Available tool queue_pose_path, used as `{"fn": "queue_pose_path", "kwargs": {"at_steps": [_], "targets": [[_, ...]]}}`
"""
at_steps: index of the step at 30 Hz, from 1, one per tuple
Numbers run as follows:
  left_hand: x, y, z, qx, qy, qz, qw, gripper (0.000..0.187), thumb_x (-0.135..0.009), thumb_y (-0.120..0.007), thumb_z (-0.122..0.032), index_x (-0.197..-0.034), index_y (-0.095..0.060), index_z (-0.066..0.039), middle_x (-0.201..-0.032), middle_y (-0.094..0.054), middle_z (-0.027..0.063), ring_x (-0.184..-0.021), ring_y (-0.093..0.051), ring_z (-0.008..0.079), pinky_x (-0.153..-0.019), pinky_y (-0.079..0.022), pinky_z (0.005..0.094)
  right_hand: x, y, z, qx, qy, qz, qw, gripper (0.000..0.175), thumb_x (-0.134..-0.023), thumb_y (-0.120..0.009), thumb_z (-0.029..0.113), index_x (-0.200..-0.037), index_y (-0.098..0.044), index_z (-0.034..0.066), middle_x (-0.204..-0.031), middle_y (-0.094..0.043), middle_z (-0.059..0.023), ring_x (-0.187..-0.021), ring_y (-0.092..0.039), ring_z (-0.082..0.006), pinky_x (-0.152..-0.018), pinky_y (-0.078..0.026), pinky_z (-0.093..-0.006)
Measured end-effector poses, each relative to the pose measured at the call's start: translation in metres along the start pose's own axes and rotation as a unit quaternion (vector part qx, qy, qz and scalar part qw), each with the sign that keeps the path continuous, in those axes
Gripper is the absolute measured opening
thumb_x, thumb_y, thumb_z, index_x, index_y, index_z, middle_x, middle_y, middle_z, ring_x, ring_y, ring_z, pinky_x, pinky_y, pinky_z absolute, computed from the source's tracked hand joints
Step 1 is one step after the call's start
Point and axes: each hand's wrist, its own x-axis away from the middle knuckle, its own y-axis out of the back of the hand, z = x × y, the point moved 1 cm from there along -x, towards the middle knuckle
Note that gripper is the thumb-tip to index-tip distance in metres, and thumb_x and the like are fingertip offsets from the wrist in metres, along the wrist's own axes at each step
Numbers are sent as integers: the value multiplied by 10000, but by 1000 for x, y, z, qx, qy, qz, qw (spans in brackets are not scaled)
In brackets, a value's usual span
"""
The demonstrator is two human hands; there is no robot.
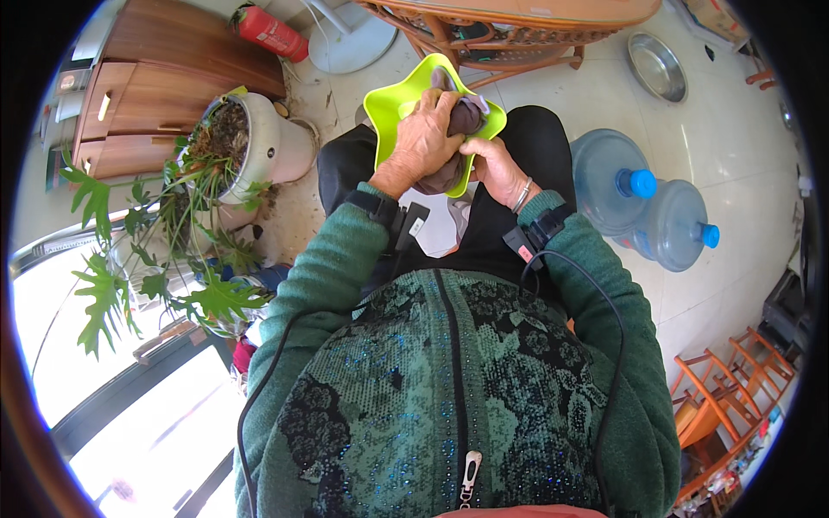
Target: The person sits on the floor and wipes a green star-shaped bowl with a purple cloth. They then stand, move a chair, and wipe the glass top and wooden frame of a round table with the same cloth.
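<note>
A lime-green plastic bowl (393, 111) with a wavy, pointed rim is tilted over my knees. My left hand (424, 137) reaches into it, fingers bent over a greyish-brown cloth (467, 116) bunched against the inner wall. Part of this cloth also shows below my fingers, near the bowl's lower edge. On the right side, my right hand (497, 165) grips the bowl's rim and the cloth's edge, thumb on top; its other fingers are mostly hidden. Both wrists carry black straps with small devices and cables.
Two blue-capped water jugs (609, 181) stand to the right, with a steel basin (657, 67) beyond them. A potted plant (223, 142) and wooden cabinet (175, 78) are on the left. Ahead stand a rattan table (518, 22), a fire extinguisher (271, 32) and a round white base (353, 40).
</note>
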Motion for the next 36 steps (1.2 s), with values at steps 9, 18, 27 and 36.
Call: {"fn": "queue_pose_path", "kwargs": {"at_steps": [9, 18, 27, 36], "targets": [[0, 34, 19, -89, -127, 316, 936, 416, -885, -772, -160, -1295, -844, -165, -1305, -745, 158, -1197, -765, 452, -988, -618, 565, 3, -1, -1, 28, 54, -33, 998, 839, -1083, -697, 773, -1534, -665, 66, -1323, -793, -99, -1084, -834, -220, -778, -729, -395], [-20, 46, 21, -200, 23, -94, 975, 443, -878, -837, -174, -1298, -730, -82, -1276, -716, 221, -1078, -757, 464, -927, -629, 599, 9, -16, 28, 61, 71, -43, 995, 672, -1105, -810, 493, -1589, -620, 68, -1349, -761, -67, -1133, -811, -183, -802, -745, -377], [-24, 18, -21, 172, 50, 80, 981, 516, -887, -884, -288, -1318, -791, -21, -1233, -813, 274, -1176, -774, 475, -1047, -617, 516, 15, -8, 22, 93, 44, -40, 994, 935, -1062, -685, 815, -1553, -623, 22, -1309, -733, -117, -1122, -762, -217, -754, -710, -373], [22, 31, 23, -159, -65, 320, 932, 324, -839, -794, -255, -1073, -852, -38, -992, -835, 230, -944, -815, 479, -820, -637, 580, 3, -19, -3, 267, 135, -17, 954, 924, -1079, -632, 834, -1481, -681, 4, -1225, -751, -120, -1084, -777, -210, -725, -707, -363]]}}
